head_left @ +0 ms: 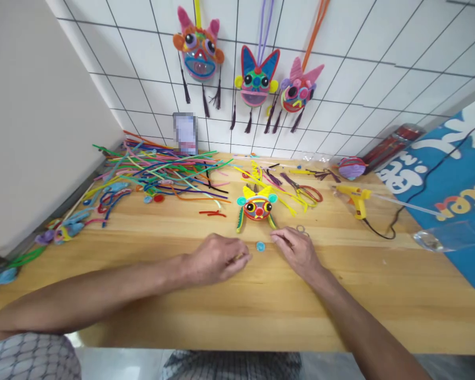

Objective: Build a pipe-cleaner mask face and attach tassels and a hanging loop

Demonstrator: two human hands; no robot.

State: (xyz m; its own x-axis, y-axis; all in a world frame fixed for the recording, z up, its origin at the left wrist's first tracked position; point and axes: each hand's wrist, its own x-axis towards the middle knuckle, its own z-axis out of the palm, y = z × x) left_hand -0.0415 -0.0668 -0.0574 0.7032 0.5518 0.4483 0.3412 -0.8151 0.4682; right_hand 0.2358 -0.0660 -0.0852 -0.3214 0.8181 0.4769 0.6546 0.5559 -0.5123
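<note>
A small, bright mask ornament (257, 209) lies on the wooden table (237, 322), near the middle, with yellow points on top, turquoise ears and a green-and-yellow strip running down from each side. The right hand (298, 250) is at the lower end of the right-hand strip, thumb and forefinger close together — whether they grip it, I cannot tell. The left hand (217, 258) is curled, fingertips drawn in near the thumb; I cannot tell if anything is held there. Between the hands lies a blue disc (260, 246), just below the ornament. Farther out come short red pieces (212, 214), scissors (300, 188), a yellow glue gun (355, 198) and a heap of coloured stems (162, 168). Three larger masks (256, 84) hang on the tiled wall (344, 79).
</note>
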